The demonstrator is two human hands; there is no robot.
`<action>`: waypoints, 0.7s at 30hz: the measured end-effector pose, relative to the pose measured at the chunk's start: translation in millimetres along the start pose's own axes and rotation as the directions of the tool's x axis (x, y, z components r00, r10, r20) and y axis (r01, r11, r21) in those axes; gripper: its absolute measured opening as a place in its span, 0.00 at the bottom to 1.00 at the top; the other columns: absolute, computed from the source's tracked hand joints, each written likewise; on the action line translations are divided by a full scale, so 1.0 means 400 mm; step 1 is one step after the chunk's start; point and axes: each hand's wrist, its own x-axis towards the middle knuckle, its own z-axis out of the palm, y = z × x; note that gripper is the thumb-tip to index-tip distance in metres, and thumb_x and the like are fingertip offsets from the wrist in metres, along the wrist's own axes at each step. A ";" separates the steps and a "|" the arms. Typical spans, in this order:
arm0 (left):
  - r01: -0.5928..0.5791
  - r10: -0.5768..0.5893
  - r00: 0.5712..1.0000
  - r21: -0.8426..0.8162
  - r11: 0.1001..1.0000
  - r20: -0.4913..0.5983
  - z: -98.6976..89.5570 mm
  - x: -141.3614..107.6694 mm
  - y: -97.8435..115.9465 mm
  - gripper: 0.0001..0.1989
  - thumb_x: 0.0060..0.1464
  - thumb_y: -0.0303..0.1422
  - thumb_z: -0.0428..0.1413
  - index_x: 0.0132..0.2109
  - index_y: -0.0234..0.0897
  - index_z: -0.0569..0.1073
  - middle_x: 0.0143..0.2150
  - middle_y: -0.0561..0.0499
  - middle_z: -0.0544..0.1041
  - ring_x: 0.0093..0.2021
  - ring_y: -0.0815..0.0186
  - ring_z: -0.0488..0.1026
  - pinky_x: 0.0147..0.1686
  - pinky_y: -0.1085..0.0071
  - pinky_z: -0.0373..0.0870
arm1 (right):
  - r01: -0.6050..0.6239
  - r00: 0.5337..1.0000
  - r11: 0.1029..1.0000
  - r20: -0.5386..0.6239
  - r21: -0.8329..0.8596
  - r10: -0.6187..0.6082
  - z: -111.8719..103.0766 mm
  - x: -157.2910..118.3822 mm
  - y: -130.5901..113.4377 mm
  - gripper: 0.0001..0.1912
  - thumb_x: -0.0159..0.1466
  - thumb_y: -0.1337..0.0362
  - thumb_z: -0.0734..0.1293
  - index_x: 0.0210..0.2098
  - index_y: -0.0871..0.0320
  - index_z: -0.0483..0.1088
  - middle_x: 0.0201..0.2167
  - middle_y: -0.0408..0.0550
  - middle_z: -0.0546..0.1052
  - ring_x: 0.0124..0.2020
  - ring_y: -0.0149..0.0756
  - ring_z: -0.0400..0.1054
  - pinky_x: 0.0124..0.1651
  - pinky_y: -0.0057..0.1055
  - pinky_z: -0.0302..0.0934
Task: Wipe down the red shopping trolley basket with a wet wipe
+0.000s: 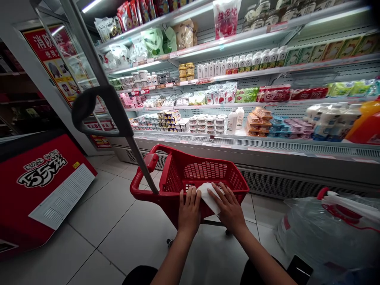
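In the centre of the frame, a red plastic basket cart is shown standing on a tiled floor before a chilled display. A white cloth is draped over its near rim. The cloth is grasped beneath the bent fingers of the right hand; that thumb is hidden. The left hand is unclenched, its extended fingers laid on the rim just beside the cloth.

The cloth looks thin, light and limp, so it is best pinched through a bunched fold or pressed flat under the fingers. The basket looks light but fairly stiff, its smooth plastic perhaps slippery if damp. Since it is carried on small casters, some rolling under sideways pressure is to be expected. It can be steadied by the rim or by the red loop handle, left of centre; for pulling, the dark grip is offered on the slanting metal pole, upper left.
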 end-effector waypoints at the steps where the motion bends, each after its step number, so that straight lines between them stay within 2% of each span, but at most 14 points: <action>1: -0.005 0.005 1.000 0.005 1.000 0.002 -0.001 0.000 0.001 0.31 0.61 0.35 0.52 0.71 0.38 0.62 0.73 0.43 0.63 0.74 0.53 0.55 0.75 0.45 0.31 | 0.044 0.999 0.999 0.005 0.017 -0.044 0.006 0.010 -0.001 0.46 0.63 0.78 0.59 0.76 0.46 0.45 0.76 0.43 0.51 0.76 0.47 0.44 0.74 0.54 0.49; 5: -0.055 0.055 0.998 0.034 0.998 0.001 -0.022 0.001 -0.011 0.37 0.62 0.35 0.51 0.76 0.37 0.51 0.77 0.44 0.55 0.76 0.55 0.51 0.75 0.49 0.35 | 0.208 0.976 0.965 0.031 0.162 -0.216 0.029 0.026 0.039 0.43 0.66 0.79 0.55 0.76 0.46 0.45 0.72 0.43 0.63 0.71 0.34 0.57 0.72 0.43 0.55; 7: -0.085 0.085 0.996 0.031 0.996 -0.003 -0.045 0.003 -0.033 0.39 0.63 0.36 0.51 0.77 0.37 0.47 0.78 0.46 0.50 0.77 0.59 0.48 0.75 0.55 0.39 | 0.208 0.975 0.961 0.040 0.184 -0.219 0.031 0.012 0.083 0.41 0.67 0.78 0.54 0.76 0.46 0.46 0.71 0.43 0.65 0.71 0.34 0.58 0.71 0.44 0.57; 10: -0.045 0.046 0.999 0.016 0.999 -0.026 -0.086 0.003 -0.085 0.38 0.64 0.38 0.53 0.76 0.38 0.50 0.78 0.46 0.49 0.77 0.59 0.47 0.75 0.57 0.38 | 0.099 0.994 0.987 0.022 0.128 -0.103 0.025 -0.033 0.154 0.41 0.67 0.79 0.53 0.76 0.47 0.47 0.71 0.45 0.64 0.72 0.37 0.57 0.71 0.47 0.57; 12: 0.049 -0.048 0.997 0.020 0.999 -0.058 -0.110 0.000 -0.118 0.34 0.64 0.38 0.54 0.74 0.41 0.56 0.78 0.45 0.51 0.77 0.55 0.48 0.75 0.49 0.32 | -0.005 1.000 0.998 -0.003 0.070 0.005 0.023 -0.063 0.187 0.44 0.64 0.82 0.51 0.76 0.49 0.46 0.71 0.46 0.63 0.72 0.39 0.56 0.72 0.49 0.56; 14: 0.121 -0.119 0.990 0.019 0.993 -0.076 -0.124 -0.003 -0.137 0.30 0.65 0.37 0.53 0.72 0.42 0.63 0.75 0.45 0.58 0.76 0.50 0.52 0.74 0.41 0.27 | -0.097 0.994 0.995 -0.039 0.017 0.097 0.028 -0.081 0.193 0.47 0.61 0.84 0.49 0.77 0.50 0.43 0.71 0.49 0.63 0.72 0.41 0.56 0.72 0.51 0.55; 17: 0.156 -0.156 0.985 -0.005 0.988 -0.068 -0.125 -0.005 -0.132 0.25 0.65 0.36 0.54 0.67 0.41 0.70 0.67 0.45 0.72 0.71 0.46 0.61 0.73 0.37 0.28 | -0.135 0.988 0.991 -0.080 -0.016 0.134 0.044 -0.070 0.137 0.49 0.59 0.84 0.51 0.77 0.54 0.38 0.72 0.53 0.61 0.74 0.45 0.52 0.72 0.55 0.54; 19: 0.165 -0.166 0.984 -0.019 0.986 -0.066 -0.120 -0.004 -0.117 0.25 0.63 0.36 0.55 0.66 0.38 0.71 0.63 0.44 0.76 0.68 0.46 0.64 0.74 0.38 0.32 | -0.093 0.993 0.996 -0.070 0.006 0.093 0.055 -0.037 0.054 0.50 0.58 0.83 0.53 0.77 0.56 0.36 0.73 0.55 0.59 0.74 0.47 0.49 0.73 0.56 0.53; 21: 0.154 -0.155 0.985 -0.025 0.988 -0.072 -0.116 -0.003 -0.105 0.28 0.62 0.35 0.56 0.68 0.36 0.68 0.65 0.43 0.74 0.68 0.46 0.65 0.74 0.41 0.40 | -0.022 0.999 0.998 -0.036 0.061 0.024 0.067 0.009 -0.053 0.50 0.59 0.82 0.55 0.77 0.57 0.36 0.74 0.54 0.56 0.75 0.47 0.48 0.73 0.55 0.52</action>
